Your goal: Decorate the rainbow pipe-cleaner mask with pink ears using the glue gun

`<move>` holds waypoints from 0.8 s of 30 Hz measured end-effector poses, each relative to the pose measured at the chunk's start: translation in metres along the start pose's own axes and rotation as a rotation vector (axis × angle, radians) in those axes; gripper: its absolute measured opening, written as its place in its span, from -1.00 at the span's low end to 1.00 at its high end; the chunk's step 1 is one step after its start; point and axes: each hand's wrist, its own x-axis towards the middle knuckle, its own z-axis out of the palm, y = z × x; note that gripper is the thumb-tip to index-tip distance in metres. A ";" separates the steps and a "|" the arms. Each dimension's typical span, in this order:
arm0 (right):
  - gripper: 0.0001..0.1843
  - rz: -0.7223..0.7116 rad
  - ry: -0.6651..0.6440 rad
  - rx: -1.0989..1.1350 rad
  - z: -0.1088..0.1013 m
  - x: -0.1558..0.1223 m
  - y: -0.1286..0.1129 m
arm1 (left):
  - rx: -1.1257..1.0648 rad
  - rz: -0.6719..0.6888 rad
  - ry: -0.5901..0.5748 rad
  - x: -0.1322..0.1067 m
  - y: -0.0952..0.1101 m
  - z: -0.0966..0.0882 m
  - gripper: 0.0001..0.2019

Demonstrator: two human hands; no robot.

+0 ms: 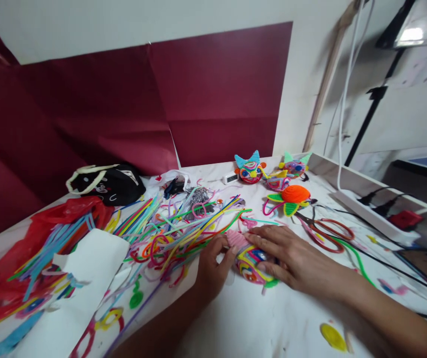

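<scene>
A round figure made of coiled pipe cleaners (pixel 249 264), in yellow, blue, pink and orange, lies on the white tabletop in front of me. My left hand (pixel 213 266) pinches a pink ridged pipe-cleaner piece (pixel 236 239) at the figure's upper left, thumb and index finger closed on it. From the other side my right hand (pixel 286 253) wraps its fingers over the figure's top and right edge, holding it. A green bit (pixel 272 283) shows at the lower right of the figure. The fingers hide part of its surface.
Loose pipe cleaners (pixel 183 228) spread across the left and middle. Scissors (pixel 325 233) lie right of my right hand, near an orange-topped pipe-cleaner turtle (pixel 295 196). Finished cat-like figures (pixel 250 168) stand behind. A power strip (pixel 377 216) with cables lines the right edge; white paper (pixel 86 278) lies left.
</scene>
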 end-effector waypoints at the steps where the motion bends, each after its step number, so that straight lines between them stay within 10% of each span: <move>1: -0.47 -0.004 0.004 -0.006 0.000 0.000 0.000 | -0.006 -0.005 -0.004 0.000 0.000 0.000 -0.82; 24: -0.47 -0.028 0.018 -0.021 0.003 0.000 0.002 | -0.027 0.021 0.007 0.002 -0.006 0.001 -0.80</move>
